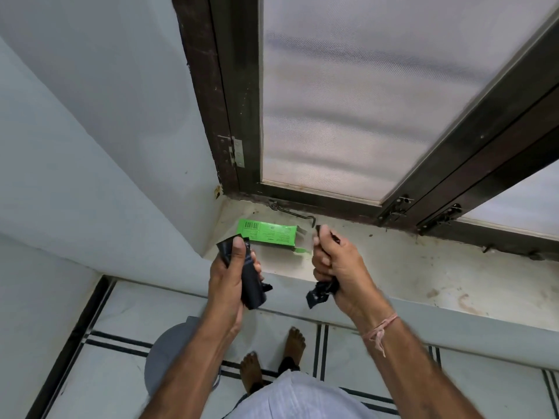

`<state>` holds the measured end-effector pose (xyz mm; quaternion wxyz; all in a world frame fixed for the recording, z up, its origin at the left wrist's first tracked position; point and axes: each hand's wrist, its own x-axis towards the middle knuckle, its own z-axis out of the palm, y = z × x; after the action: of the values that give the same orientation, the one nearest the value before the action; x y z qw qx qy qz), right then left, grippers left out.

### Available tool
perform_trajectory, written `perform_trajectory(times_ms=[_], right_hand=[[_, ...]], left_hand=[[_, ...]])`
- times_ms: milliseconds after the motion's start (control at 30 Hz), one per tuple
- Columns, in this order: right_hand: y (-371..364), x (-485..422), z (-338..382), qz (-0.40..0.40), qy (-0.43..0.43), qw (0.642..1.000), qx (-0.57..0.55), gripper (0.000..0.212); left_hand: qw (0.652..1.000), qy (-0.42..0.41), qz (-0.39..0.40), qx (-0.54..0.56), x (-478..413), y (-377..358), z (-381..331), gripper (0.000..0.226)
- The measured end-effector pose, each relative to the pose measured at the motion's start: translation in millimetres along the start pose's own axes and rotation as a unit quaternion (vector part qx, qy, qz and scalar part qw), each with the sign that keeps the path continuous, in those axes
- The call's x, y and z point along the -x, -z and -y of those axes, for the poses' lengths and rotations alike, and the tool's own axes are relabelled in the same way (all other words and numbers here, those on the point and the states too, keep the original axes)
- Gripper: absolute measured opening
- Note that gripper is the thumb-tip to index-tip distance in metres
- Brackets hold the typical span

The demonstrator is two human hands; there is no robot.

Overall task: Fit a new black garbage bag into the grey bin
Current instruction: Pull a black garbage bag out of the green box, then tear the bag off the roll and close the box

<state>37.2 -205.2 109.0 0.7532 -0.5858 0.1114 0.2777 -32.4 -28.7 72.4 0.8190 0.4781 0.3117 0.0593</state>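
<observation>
1. While both hands hang over the window sill (408, 267), the black plastic is in two lots, with no film visible across the gap between them.
2. Left hand (230, 276): grip clamped around a tight folded roll of black bags (252, 287), thumb pressed along its top.
3. Right hand (341, 267): grip closed in a fist on a crumpled black garbage bag (320, 293). A tail sticks out below the palm and a scrap shows above the fingers.
4. Handling, as a judgement: thin film, nearly weightless, limp and slippery, and it tears easily if yanked. Best taken at the open hem with a thumb inside each side and shaken out. Which end is the mouth cannot be told yet.
5. Green box (272, 235) lies flat on the sill beyond the hands. Its right end flap is open; contents not visible.
6. Grey bin (165, 355) stands on the floor below, well apart from the bag and partly hidden by the left forearm. Whether anything is inside cannot be told.
</observation>
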Motion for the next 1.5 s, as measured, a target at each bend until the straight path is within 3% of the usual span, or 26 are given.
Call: perform_trajectory(times_ms=[100,267,367,567,700,767,833,933,1000,1067,1167,1300,1500], right_hand=[[-11,3,-4,0.021,0.026,0.991,0.131,0.043],[-15,9,-17,0.056,0.055,0.965,0.250,0.021],[-9,11,-17,0.091,0.024,0.974,0.207,0.034],[9,1,-17,0.074,0.049,0.992,0.085,0.025],[32,-10,-12,0.039,0.068,0.994,0.071,0.020],[49,-17,-7,0.013,0.074,0.996,0.057,0.020],[68,-24,0,-0.010,0.076,0.996,0.052,0.020],[88,-30,3,-0.025,0.065,0.996,0.059,0.019],[93,-33,0,-0.027,0.056,0.996,0.067,0.019],[95,-36,-4,-0.032,0.051,0.995,0.076,0.018],[100,-38,-8,-0.019,0.041,0.995,0.092,0.018],[109,-43,-2,0.022,0.007,0.995,0.102,0.019],[110,-57,6,0.020,-0.074,0.996,0.048,0.025]], left_hand=[[0.997,0.047,0.031,0.059,3,-19,-2,0.045],[0.984,0.077,0.034,0.158,-1,-29,-5,0.042],[0.981,0.051,0.028,0.187,-4,-36,-2,0.047],[0.999,0.034,-0.019,0.018,-6,-43,-1,0.053],[0.977,-0.051,-0.006,-0.207,-14,-45,4,0.046],[0.907,-0.159,-0.037,-0.387,-28,-37,8,0.044],[0.783,-0.242,-0.031,-0.573,-46,-31,12,0.058],[0.610,-0.260,0.036,-0.748,-70,-28,21,0.086],[0.561,-0.230,0.047,-0.794,-80,-29,23,0.089],[0.570,-0.209,0.033,-0.794,-84,-33,22,0.077],[0.623,-0.197,0.009,-0.757,-83,-36,17,0.062],[0.679,-0.228,0.022,-0.697,-78,-33,13,0.059],[0.672,-0.260,0.051,-0.691,-71,-35,4,0.062]])
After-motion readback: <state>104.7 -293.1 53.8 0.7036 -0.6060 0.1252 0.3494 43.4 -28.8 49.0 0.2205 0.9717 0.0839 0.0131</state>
